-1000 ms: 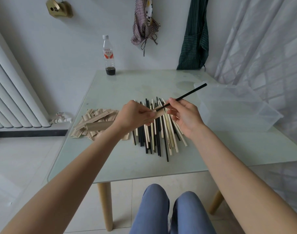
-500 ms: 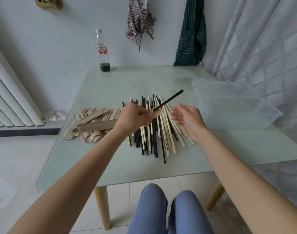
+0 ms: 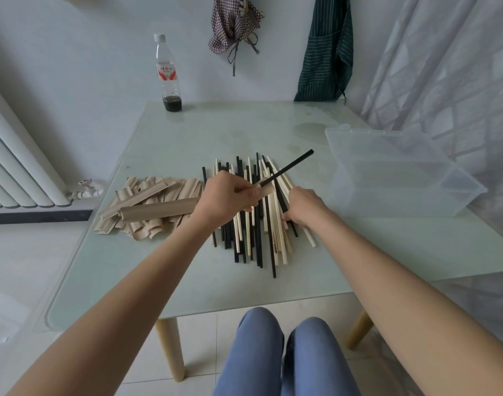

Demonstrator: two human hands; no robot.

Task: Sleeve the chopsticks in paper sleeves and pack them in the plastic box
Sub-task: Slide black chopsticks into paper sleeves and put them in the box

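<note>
My left hand [image 3: 230,195] grips a tan paper sleeve [image 3: 161,209] that runs out to the left, with one black chopstick [image 3: 291,167] stuck into its right end and pointing up and right. My right hand [image 3: 303,205] rests palm down on the pile of loose black and pale chopsticks [image 3: 253,224] in the middle of the table, fingers curled on a black stick at the pile's right side. The clear plastic box [image 3: 399,172] stands open at the right, with nothing visible inside.
A heap of tan paper sleeves [image 3: 147,207] lies left of the chopsticks. A plastic bottle [image 3: 167,75] with dark liquid stands at the table's far edge. The glass table [image 3: 187,144] has a radiator to its left and a curtain to its right.
My right hand let go of the black chopstick in the sleeve and dropped down onto the pile. The left hand kept hold of the sleeve and chopstick.
</note>
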